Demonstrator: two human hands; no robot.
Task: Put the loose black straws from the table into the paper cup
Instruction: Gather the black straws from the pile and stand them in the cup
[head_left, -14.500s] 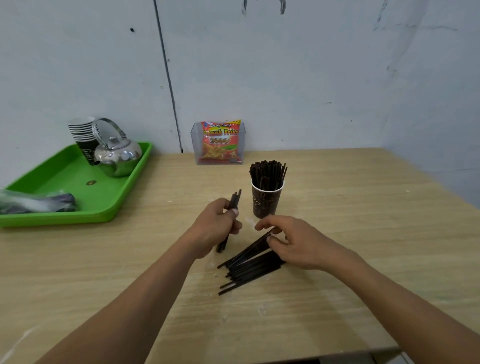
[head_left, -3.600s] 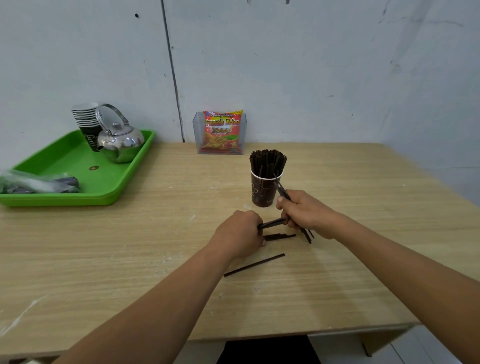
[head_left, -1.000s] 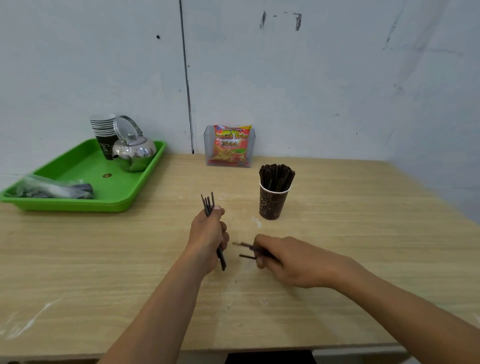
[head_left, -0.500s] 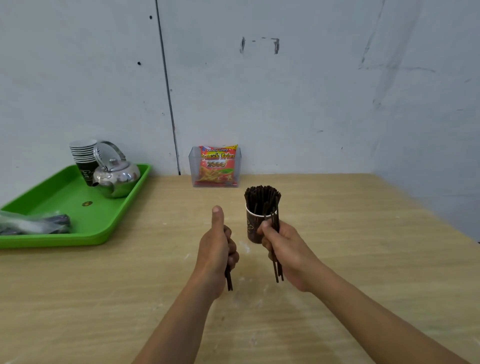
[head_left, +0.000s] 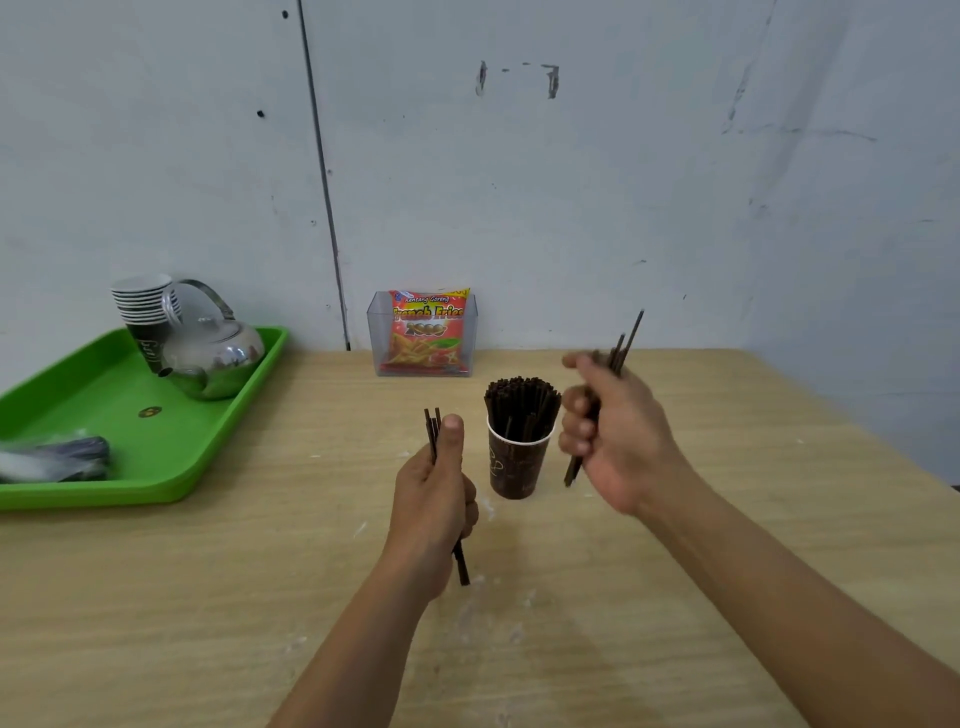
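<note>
Right now both hands hold straws, either side of the paper cup (head_left: 517, 462).

Left hand (head_left: 434, 499): fingers (head_left: 470, 512) curled round the left bundle (head_left: 432, 426), thumb pressed up along it. That reads as squaring the ends so they drop in together. The bundle is upright and sticks out above the thumb and below the palm.

Right hand (head_left: 618, 441): fingers (head_left: 574, 431) clamped on the right bundle (head_left: 626, 338). It is tilted, with tips toward the wall and lower ends hanging just beside the cup. Motion blur hides the count. The hand sits higher than the rim, likely lining up to feed in from above.

The cup stands on the tabletop (head_left: 727, 493) between the hands, packed with upright cup straws (head_left: 522, 402). Little room is left, so the next lot probably goes in end-first at a gap.

- **Straws:** thin, straight, stiff-looking, matte black.
- **Cup:** dark printed paper, white rolled rim, tapered. Probably light and easy to tip if nudged sideways.

Back left is a green plastic tray (head_left: 156, 467) holding a shiny steel kettle (head_left: 218, 358), stacked cups (head_left: 143, 306) and a plastic-wrapped bag (head_left: 52, 457). A snack packet (head_left: 426, 332) sits in a clear holder at the wall.
</note>
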